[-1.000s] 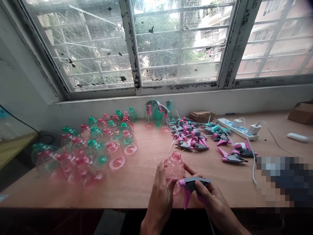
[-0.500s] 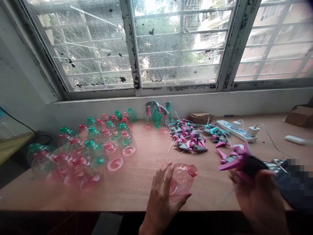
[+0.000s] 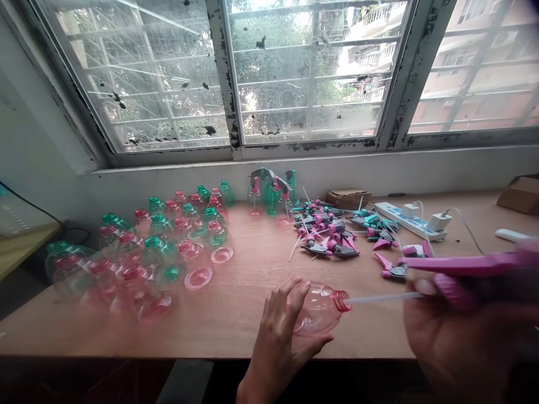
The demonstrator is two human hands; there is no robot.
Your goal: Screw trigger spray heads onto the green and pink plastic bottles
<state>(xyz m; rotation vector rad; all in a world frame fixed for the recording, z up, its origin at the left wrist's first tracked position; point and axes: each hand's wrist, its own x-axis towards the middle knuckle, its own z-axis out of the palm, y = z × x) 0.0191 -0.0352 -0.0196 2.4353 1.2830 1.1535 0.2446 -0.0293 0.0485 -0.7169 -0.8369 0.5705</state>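
My left hand (image 3: pixel 280 328) is wrapped round a clear pink plastic bottle (image 3: pixel 319 308), which lies tilted with its threaded red neck pointing right. In my right hand (image 3: pixel 458 336), blurred by motion, is a pink and dark spray trigger head (image 3: pixel 471 275). Its thin white dip tube (image 3: pixel 385 298) reaches left, and the tip is at the bottle's mouth; whether it is inside I cannot tell. A pile of pink, teal and grey spray heads (image 3: pixel 332 233) lies beyond my hands.
Several open pink and green bottles (image 3: pixel 160 241) stand at the left. Bottles with spray heads fitted (image 3: pixel 272 196) stand by the wall. A white power strip (image 3: pixel 408 221) with plugs, a brown box (image 3: pixel 520 193) and a white stick-like object (image 3: pixel 511 234) are at the right.
My right hand has turned the spray head and moved right, so its tube now points left at the bottle's mouth. The bottle has shifted slightly right in my left hand.
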